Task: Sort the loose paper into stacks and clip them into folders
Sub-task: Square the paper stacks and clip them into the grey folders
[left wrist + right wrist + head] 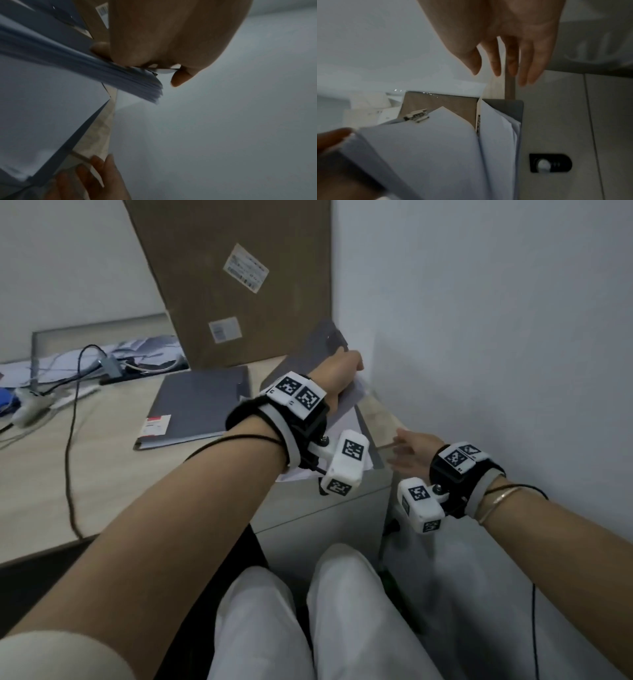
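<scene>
An open grey folder (368,436) lies at the desk's right corner by the wall, its cover (327,340) raised. My left hand (344,366) grips a thick stack of white paper (120,79) by its edge, thumb on one side and fingers on the other, lifted above more sheets (498,142) that lie in the folder. The folder's metal clip (418,115) shows behind the held stack. My right hand (406,450) hovers open beside the folder at the desk's right edge, fingers (510,63) straight and holding nothing. A second grey folder (202,405) lies closed mid-desk.
A large cardboard box (239,285) leans against the wall behind the folders. Cables (73,412) and loose clutter (102,357) cover the desk's far left. The white wall (496,337) stands close on the right. A drawer lock (550,163) sits below the desk edge.
</scene>
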The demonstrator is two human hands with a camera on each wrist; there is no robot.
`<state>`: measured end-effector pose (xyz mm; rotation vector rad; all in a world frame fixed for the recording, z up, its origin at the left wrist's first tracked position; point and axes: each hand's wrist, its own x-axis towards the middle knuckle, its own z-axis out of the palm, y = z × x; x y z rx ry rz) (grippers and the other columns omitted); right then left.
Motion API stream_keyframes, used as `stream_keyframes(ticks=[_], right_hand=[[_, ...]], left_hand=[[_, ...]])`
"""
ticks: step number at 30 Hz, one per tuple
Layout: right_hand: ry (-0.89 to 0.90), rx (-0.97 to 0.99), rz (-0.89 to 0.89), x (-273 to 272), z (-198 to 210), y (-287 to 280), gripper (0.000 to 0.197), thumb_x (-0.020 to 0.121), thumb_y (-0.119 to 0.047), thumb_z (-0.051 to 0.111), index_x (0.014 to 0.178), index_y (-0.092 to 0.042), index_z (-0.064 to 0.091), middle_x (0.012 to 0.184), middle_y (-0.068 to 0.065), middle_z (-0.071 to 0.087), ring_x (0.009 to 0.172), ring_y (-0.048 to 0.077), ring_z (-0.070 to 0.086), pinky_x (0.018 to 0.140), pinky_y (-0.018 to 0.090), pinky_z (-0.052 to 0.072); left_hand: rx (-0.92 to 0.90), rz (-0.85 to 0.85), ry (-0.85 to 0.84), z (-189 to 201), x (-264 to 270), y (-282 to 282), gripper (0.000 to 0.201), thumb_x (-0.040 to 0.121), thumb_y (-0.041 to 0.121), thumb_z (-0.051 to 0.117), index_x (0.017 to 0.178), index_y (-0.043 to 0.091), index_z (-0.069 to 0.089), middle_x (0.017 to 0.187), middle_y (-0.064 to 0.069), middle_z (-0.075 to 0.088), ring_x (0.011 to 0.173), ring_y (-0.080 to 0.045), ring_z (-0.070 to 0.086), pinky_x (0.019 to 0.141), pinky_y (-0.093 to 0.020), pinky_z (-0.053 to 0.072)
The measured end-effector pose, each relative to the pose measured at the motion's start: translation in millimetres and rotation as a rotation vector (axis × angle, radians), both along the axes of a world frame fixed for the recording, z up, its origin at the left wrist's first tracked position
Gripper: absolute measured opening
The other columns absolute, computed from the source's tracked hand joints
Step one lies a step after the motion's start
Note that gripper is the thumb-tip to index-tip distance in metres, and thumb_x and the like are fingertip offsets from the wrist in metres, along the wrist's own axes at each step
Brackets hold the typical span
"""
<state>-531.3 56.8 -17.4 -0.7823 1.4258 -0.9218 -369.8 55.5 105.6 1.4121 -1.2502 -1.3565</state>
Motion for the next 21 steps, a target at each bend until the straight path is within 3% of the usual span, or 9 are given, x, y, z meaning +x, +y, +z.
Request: stream_keyframes(ticks=[2, 3, 6, 9, 12, 15, 18, 21], right_hand=[[-0.172, 0.057, 0.055, 4, 5, 9, 0.032, 0.098, -0.034, 0.045, 0.103, -0.003, 0.049, 0.091, 0.014, 0.055, 0.074, 0.028, 0.060, 0.049, 0.032, 0.056], [-0.217, 0.060, 0.093, 4, 6, 10, 0.037, 0.098, -0.037, 0.043, 0.111, -0.002, 0.045, 0.093, 0.016, 0.057, 0.078, 0.028, 0.061, 0.055, 0.034, 0.057], [-0.271, 0.051, 0.142, 2, 9, 9, 0.049, 0.097, -0.046, 0.039, 0.121, -0.004, 0.041, 0.095, 0.016, 0.061, 0.077, 0.025, 0.060, 0.066, 0.032, 0.049], [-0.324, 0.049, 0.174, 4, 7, 9, 0.053, 0.096, -0.052, 0.036, 0.116, -0.004, 0.045, 0.095, 0.013, 0.061, 0.077, 0.023, 0.060, 0.065, 0.029, 0.044], [-0.325, 0.051, 0.200, 10, 3, 7, 0.050, 0.095, -0.054, 0.036, 0.097, -0.007, 0.053, 0.084, 0.007, 0.059, 0.071, 0.018, 0.055, 0.065, 0.027, 0.041], [-0.336, 0.078, 0.216, 15, -2, 7, 0.030, 0.094, -0.041, 0.049, 0.088, -0.012, 0.052, 0.069, 0.001, 0.054, 0.050, 0.011, 0.050, 0.057, 0.022, 0.038], [-0.172, 0.033, 0.201, 21, -4, 6, 0.010, 0.093, -0.017, 0.054, 0.085, -0.012, 0.057, 0.081, 0.001, 0.058, 0.065, 0.012, 0.054, 0.060, 0.021, 0.041], [-0.023, 0.019, 0.278, 29, -1, 4, 0.003, 0.092, -0.011, 0.056, 0.093, -0.011, 0.059, 0.089, 0.005, 0.060, 0.072, 0.015, 0.051, 0.057, 0.022, 0.039]], left_hand=[[0.016, -0.016, -0.086, -7, -9, -1, 0.052, 0.093, 0.012, 0.042, 0.142, 0.000, 0.034, 0.087, -0.008, 0.052, 0.076, -0.019, 0.049, 0.077, -0.031, 0.038], [0.026, -0.041, -0.149, -11, -15, -1, 0.049, 0.091, 0.012, 0.044, 0.138, -0.002, 0.038, 0.085, -0.009, 0.051, 0.077, -0.022, 0.051, 0.079, -0.032, 0.038], [0.046, -0.142, -0.385, -33, -22, -3, 0.049, 0.084, 0.013, 0.053, 0.130, -0.003, 0.050, 0.123, -0.024, 0.058, 0.113, -0.038, 0.057, 0.092, -0.039, 0.049], [0.060, -0.185, -0.555, -61, -23, -3, 0.046, 0.083, 0.020, 0.060, 0.125, 0.001, 0.054, 0.125, -0.019, 0.059, 0.113, -0.036, 0.058, 0.100, -0.046, 0.048], [0.112, -0.229, -0.654, -80, -17, -1, 0.055, 0.084, 0.038, 0.063, 0.128, 0.006, 0.053, 0.126, -0.012, 0.057, 0.114, -0.031, 0.056, 0.101, -0.045, 0.046], [0.062, -0.143, -0.651, -80, 8, -6, 0.047, 0.088, 0.038, 0.062, 0.120, 0.005, 0.060, 0.121, -0.012, 0.059, 0.113, -0.030, 0.056, 0.101, -0.043, 0.045], [0.031, -0.024, -0.685, -66, 51, -11, 0.025, 0.092, 0.023, 0.059, 0.106, 0.002, 0.062, 0.111, -0.014, 0.058, 0.101, -0.027, 0.055, 0.086, -0.035, 0.044], [0.151, 0.064, -0.807, -62, 94, -11, 0.041, 0.095, 0.026, 0.055, 0.126, -0.001, 0.053, 0.124, -0.016, 0.054, 0.111, -0.031, 0.053, 0.080, -0.033, 0.038]])
